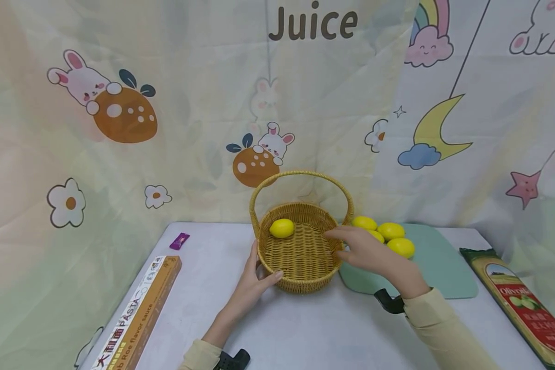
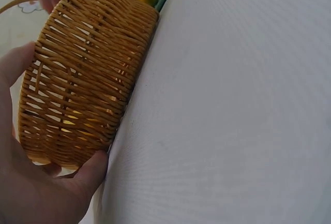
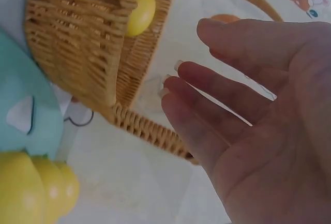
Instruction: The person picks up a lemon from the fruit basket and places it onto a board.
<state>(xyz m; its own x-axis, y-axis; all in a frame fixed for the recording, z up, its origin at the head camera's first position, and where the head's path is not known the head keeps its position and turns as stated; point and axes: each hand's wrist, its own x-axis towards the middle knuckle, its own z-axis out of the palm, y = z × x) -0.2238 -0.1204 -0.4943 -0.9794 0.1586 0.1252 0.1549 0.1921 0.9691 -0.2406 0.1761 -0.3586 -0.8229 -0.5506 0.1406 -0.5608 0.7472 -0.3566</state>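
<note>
A round wicker basket (image 1: 300, 285) with a tall arched handle stands at the middle of the table. Inside it, at the far left, lies one lemon (image 1: 282, 228). My left hand (image 1: 254, 282) grips the basket's near left side, thumb at the rim; the left wrist view shows the woven wall (image 2: 88, 69) between thumb and fingers. Over the right rim is my right hand (image 1: 374, 252), fingers spread loosely and holding nothing in the right wrist view. Several more lemons (image 1: 401, 247) sit together on a pale green board (image 1: 444, 272), just right of the basket and partly behind that hand.
A long pasta box (image 1: 143, 308) lies along the table's left edge, with a small purple wrapped packet (image 1: 179, 241) beyond it. On the right edge lies a green and red package (image 1: 522, 303). A printed cloth (image 1: 203, 103) hangs close behind the table.
</note>
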